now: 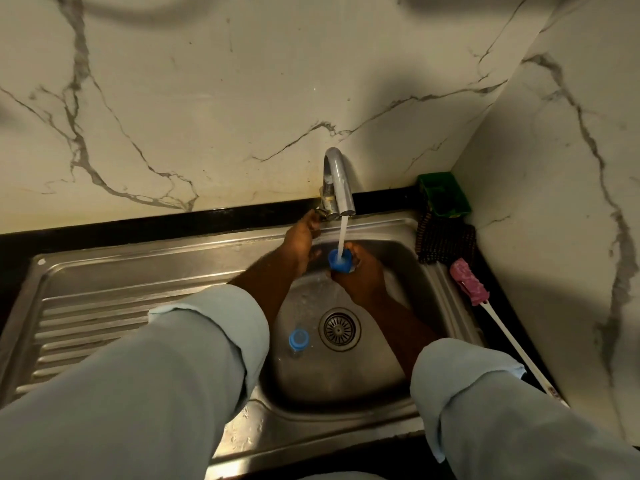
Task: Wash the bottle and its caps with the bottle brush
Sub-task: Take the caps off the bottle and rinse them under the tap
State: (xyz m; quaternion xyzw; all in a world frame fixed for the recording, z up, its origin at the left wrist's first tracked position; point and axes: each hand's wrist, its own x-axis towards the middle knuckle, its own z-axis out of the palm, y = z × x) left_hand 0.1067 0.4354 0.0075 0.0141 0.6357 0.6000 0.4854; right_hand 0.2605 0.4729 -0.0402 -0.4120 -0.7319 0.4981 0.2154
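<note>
Steel sink [138, 258] | right hand [360, 277] grips blue cap [334, 262], mouth upward | left hand [301, 242] pinches tap handle [322, 212]

Veined marble walls [242, 98], steel sink [104, 282]

- Steel sink [311, 431] set into a black counter [173, 221], with a ribbed drainboard [93, 327] along its left side.
- Tap [341, 181] at the sink's back edge, a stream of water [343, 237] running from it.
- Round drain strainer [339, 329] in the basin floor.
- Green tray [443, 194] in the counter's back right corner.
- Dark mesh scrubber [445, 242] just in front of the tray, at the sink's right rim.
- Veined marble wall [207, 98] behind and to the right.
</note>
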